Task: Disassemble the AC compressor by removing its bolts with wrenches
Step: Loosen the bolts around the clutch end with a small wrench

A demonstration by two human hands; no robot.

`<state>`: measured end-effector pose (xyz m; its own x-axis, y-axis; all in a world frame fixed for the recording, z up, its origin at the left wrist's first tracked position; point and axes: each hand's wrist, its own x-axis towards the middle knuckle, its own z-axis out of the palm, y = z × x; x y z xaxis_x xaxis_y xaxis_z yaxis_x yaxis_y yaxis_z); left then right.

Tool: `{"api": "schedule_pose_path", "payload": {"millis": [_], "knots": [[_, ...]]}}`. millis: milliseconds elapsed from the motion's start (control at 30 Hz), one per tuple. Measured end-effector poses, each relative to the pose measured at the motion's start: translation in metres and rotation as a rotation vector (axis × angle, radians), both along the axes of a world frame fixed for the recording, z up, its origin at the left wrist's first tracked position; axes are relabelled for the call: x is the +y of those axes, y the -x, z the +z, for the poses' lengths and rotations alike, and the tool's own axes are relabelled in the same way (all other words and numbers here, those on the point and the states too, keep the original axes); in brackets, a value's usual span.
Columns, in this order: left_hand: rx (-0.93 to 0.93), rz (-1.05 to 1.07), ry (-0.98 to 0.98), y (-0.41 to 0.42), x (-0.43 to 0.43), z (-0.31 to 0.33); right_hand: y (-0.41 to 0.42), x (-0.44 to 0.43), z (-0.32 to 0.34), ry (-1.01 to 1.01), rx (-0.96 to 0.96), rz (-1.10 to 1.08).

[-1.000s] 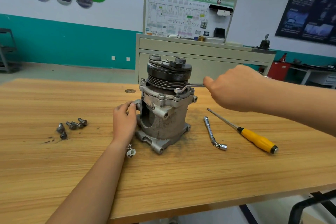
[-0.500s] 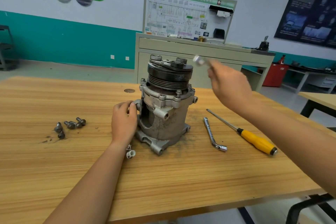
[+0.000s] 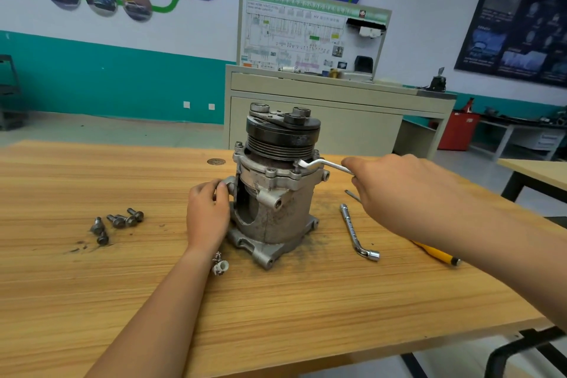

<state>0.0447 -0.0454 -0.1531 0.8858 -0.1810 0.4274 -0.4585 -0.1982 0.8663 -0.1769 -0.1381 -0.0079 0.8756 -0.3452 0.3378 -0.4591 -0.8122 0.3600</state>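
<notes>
The left hand [image 3: 208, 215] curls round the compressor's [image 3: 277, 221] side. The right hand [image 3: 399, 190] grips the wrench [image 3: 329, 164] handle. Both arms reach forward.

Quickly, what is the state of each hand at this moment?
Left hand: grips the compressor by its side lug.
Right hand: holds the wrench.

Wood tbl [image 3: 306, 316] w/ compressor [image 3: 276, 209], bolts [image 3: 118, 222], L-wrench [image 3: 356, 232], screwdriver [image 3: 435, 255].

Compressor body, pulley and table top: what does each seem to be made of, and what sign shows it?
The compressor body looks like cast aluminium: dull, stained grey with rounded lugs. The pulley seems steel, painted or blackened, with rusty patches. The table top shows streaked wood grain; solid wood or laminate, unclear.
</notes>
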Motion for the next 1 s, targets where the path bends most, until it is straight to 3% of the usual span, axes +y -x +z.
{"api": "schedule_pose_path", "payload": {"millis": [200, 433, 767, 1000], "knots": [[0.014, -0.007, 0.008, -0.002, 0.0, 0.0, -0.003, 0.011, 0.008, 0.111, 0.047, -0.023], [0.022, -0.004, 0.02, 0.0, 0.0, 0.0, -0.018, 0.03, 0.014, 0.152, 0.289, -0.001], [0.034, -0.015, 0.025, 0.001, 0.0, 0.001, -0.008, 0.013, 0.009, 0.068, 0.134, -0.078], [0.014, -0.054, 0.069, 0.003, 0.001, 0.003, -0.012, 0.021, 0.011, 0.178, 0.117, -0.028]]}}
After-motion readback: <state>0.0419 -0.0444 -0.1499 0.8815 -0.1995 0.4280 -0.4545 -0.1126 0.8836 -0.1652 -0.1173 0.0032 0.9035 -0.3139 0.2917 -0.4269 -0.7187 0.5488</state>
